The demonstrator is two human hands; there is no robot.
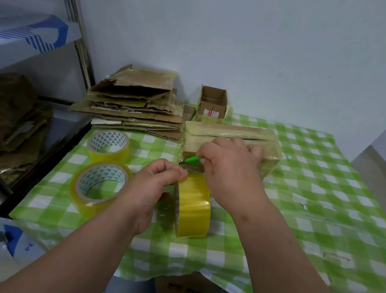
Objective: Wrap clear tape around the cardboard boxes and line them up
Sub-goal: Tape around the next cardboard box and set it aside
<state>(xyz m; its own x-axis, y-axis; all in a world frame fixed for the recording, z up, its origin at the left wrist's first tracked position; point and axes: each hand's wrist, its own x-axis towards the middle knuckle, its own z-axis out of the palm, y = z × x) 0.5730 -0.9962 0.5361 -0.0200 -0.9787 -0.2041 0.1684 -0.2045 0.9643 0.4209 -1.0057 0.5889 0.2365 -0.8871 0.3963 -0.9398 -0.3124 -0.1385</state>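
Table (pixel 329 190): green-checked cloth, everything laid out on it.
Flat cardboard (pixel 133 103): stacked at the far left corner.
Box (pixel 233 137): taped over, lying mid-table, right in front of the hands.
Small box (pixel 213 103): open, upright, behind it by the wall.
Roll (pixel 193 207): on edge, near side of the box, a strip drawn up from it.
Spare rolls (pixel 97 187): two, lying flat, left.
Right hand (pixel 231 166): fingers closed around a green cutter (pixel 192 159) at the strip.
Left hand (pixel 154 185): pinching the roll's top edge.
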